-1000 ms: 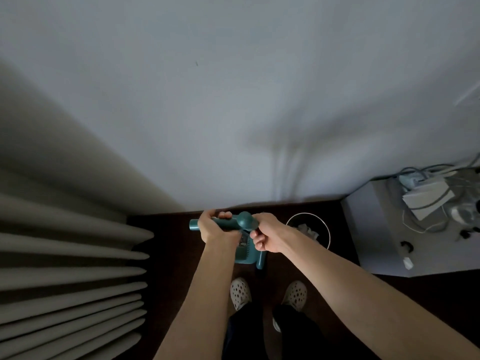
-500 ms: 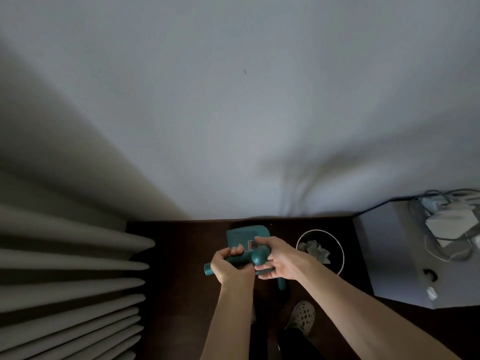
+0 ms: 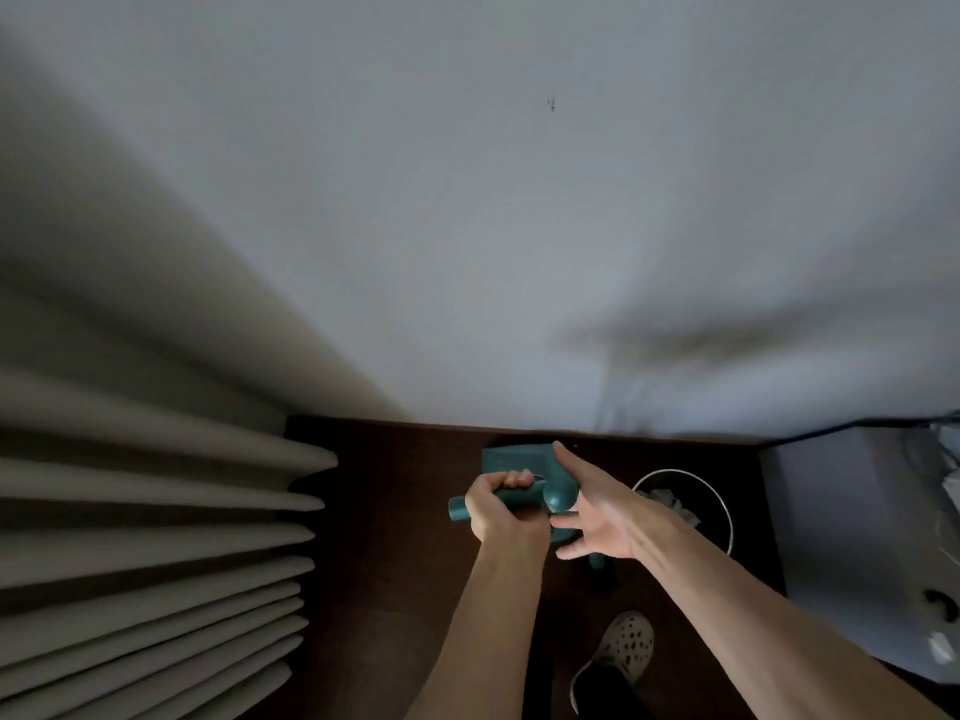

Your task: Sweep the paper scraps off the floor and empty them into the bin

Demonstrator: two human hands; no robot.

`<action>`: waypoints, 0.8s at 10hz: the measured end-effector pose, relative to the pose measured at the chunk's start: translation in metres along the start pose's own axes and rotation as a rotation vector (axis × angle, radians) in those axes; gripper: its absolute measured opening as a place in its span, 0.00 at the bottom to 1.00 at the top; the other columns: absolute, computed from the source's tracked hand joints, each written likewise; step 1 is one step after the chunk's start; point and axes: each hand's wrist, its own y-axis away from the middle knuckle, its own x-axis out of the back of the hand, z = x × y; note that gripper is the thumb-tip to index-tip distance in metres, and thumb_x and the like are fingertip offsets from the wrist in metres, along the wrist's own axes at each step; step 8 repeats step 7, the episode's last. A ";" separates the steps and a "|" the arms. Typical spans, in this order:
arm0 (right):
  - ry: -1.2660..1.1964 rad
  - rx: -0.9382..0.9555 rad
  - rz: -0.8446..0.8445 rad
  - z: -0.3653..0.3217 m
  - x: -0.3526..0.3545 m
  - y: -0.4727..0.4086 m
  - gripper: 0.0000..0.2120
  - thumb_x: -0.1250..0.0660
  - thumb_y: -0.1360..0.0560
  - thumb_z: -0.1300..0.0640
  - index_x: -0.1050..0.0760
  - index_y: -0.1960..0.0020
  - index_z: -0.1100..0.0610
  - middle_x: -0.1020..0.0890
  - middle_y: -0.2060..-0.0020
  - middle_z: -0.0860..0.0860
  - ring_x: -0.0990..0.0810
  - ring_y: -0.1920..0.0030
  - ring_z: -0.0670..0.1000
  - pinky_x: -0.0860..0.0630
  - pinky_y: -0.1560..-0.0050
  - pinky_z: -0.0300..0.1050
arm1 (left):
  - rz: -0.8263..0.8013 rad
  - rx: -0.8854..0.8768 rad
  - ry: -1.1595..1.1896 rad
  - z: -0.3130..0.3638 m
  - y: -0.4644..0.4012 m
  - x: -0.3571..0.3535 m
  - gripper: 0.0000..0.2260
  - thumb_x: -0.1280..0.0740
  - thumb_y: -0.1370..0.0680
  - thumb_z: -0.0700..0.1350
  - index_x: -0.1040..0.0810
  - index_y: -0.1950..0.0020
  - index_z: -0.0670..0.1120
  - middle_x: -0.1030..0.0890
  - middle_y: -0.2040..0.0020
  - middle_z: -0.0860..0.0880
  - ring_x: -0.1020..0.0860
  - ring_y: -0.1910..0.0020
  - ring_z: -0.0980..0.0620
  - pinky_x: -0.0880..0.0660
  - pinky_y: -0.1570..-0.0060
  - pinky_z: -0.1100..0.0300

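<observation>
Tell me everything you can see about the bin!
The bin is round and dark with a pale thin rim, standing upright on the dark floor near the wall. It is open on top, and crumpled pale paper lies inside. The right hand and forearm hide its near left edge. Nothing visibly touches it.

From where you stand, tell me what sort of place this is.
Probably a corner of a home room, perhaps a bedroom or study: pleated curtains hang on the left, a small round bin holding crumpled paper stands on the dark floor by a plain wall, and a white cabinet carries cables.
</observation>
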 end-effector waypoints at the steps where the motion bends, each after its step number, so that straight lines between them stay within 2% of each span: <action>1: -0.010 0.011 0.093 -0.014 0.001 0.015 0.49 0.40 0.31 0.25 0.41 0.22 0.56 0.36 0.25 0.60 0.35 0.26 0.59 0.35 0.32 0.66 | 0.003 -0.004 -0.085 -0.005 0.001 -0.017 0.09 0.38 0.26 0.35 0.32 0.65 0.44 0.26 0.70 0.46 0.26 0.71 0.49 0.26 0.68 0.55; 2: -0.064 0.064 0.219 -0.017 0.009 0.034 0.38 0.42 0.24 0.32 0.34 0.27 0.59 0.29 0.31 0.62 0.30 0.31 0.61 0.33 0.31 0.63 | -0.003 0.006 -0.212 -0.022 0.004 -0.017 0.05 0.31 0.25 0.40 0.26 0.54 0.40 0.20 0.54 0.39 0.20 0.55 0.41 0.21 0.53 0.48; 3: -0.116 0.091 0.273 -0.014 0.024 0.054 0.27 0.36 0.22 0.42 0.29 0.32 0.61 0.24 0.40 0.62 0.25 0.40 0.61 0.29 0.35 0.65 | 0.009 -0.022 -0.370 -0.038 0.005 -0.012 0.09 0.29 0.25 0.38 0.25 0.47 0.37 0.21 0.51 0.35 0.21 0.55 0.38 0.22 0.50 0.45; 4: -0.142 0.093 0.292 -0.016 0.044 0.075 0.25 0.37 0.21 0.45 0.27 0.35 0.64 0.23 0.42 0.64 0.23 0.42 0.62 0.27 0.37 0.65 | -0.015 -0.065 -0.507 -0.042 0.010 -0.004 0.14 0.28 0.24 0.40 0.25 0.42 0.36 0.20 0.49 0.35 0.20 0.55 0.38 0.22 0.57 0.47; 5: -0.125 0.126 0.307 -0.024 0.062 0.099 0.26 0.39 0.21 0.46 0.28 0.35 0.67 0.22 0.43 0.63 0.22 0.43 0.62 0.25 0.39 0.64 | -0.078 -0.060 -0.617 -0.035 0.017 -0.002 0.23 0.28 0.24 0.45 0.27 0.33 0.35 0.21 0.40 0.33 0.21 0.45 0.36 0.23 0.44 0.44; 6: -0.091 0.158 0.277 -0.033 0.070 0.125 0.32 0.37 0.22 0.42 0.30 0.32 0.68 0.22 0.43 0.63 0.21 0.43 0.61 0.22 0.47 0.59 | -0.100 -0.082 -0.753 -0.026 0.043 -0.015 0.19 0.34 0.19 0.45 0.30 0.33 0.37 0.24 0.39 0.35 0.23 0.44 0.38 0.28 0.43 0.46; 7: -0.036 0.202 0.301 -0.036 0.071 0.146 0.31 0.36 0.23 0.42 0.29 0.34 0.68 0.21 0.44 0.62 0.20 0.44 0.61 0.22 0.47 0.57 | -0.141 -0.109 -0.892 -0.016 0.066 -0.029 0.25 0.38 0.17 0.47 0.38 0.23 0.38 0.29 0.31 0.38 0.26 0.37 0.39 0.31 0.40 0.45; 8: -0.036 0.202 0.301 -0.036 0.071 0.146 0.31 0.36 0.23 0.42 0.29 0.34 0.68 0.21 0.44 0.62 0.20 0.44 0.61 0.22 0.47 0.57 | -0.141 -0.109 -0.892 -0.016 0.066 -0.029 0.25 0.38 0.17 0.47 0.38 0.23 0.38 0.29 0.31 0.38 0.26 0.37 0.39 0.31 0.40 0.45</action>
